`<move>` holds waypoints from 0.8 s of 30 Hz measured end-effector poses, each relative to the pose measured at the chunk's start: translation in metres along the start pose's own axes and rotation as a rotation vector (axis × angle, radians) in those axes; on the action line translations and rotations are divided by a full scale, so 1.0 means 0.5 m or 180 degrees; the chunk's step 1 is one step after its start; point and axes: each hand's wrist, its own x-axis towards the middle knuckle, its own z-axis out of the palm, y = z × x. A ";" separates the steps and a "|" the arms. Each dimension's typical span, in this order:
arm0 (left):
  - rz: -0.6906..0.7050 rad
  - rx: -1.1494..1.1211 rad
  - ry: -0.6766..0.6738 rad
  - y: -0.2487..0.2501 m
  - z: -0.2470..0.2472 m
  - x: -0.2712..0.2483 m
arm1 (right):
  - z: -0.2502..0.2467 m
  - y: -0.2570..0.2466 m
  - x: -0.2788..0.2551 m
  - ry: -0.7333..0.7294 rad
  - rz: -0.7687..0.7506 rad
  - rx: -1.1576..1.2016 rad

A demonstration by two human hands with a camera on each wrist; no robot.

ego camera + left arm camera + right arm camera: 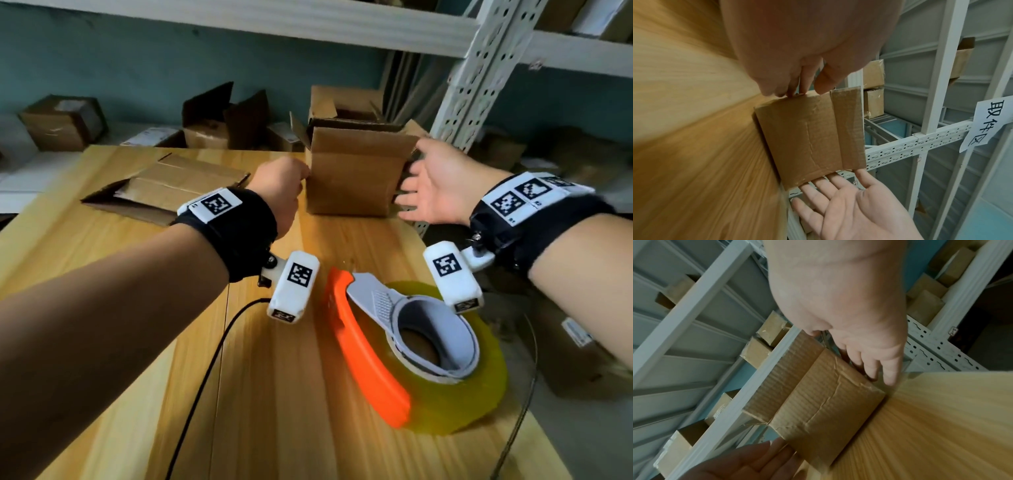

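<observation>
Straight ahead on the table (274, 377), the cardboard box (352, 178) stands upright between left hand (277, 192) and right hand (442, 185), both flat-fingered at its sides.

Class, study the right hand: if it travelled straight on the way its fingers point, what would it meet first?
Probably the open cardboard box: the right hand points at its right wall, fingertips almost against it, though depth is unclear.

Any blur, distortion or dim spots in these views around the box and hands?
Head view: wide-angle bending of the shelf post, blurred right hand, cardboard box fairly sharp. Left wrist view: table streaked by blur, box crisp. Right wrist view: dimmer, soft, table streaked too.
</observation>
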 end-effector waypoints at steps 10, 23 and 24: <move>-0.0296 -0.0001 0.0242 0.042 -0.047 -0.126 | -0.014 -0.034 -0.113 0.0421 0.0155 -0.0234; 0.0097 -0.0484 -0.0047 0.122 -0.237 -0.433 | 0.202 -0.028 -0.526 0.0377 -0.0605 -0.0032; 0.0145 -0.0553 -0.0028 0.123 -0.250 -0.454 | 0.232 -0.015 -0.545 0.0260 -0.0685 0.0036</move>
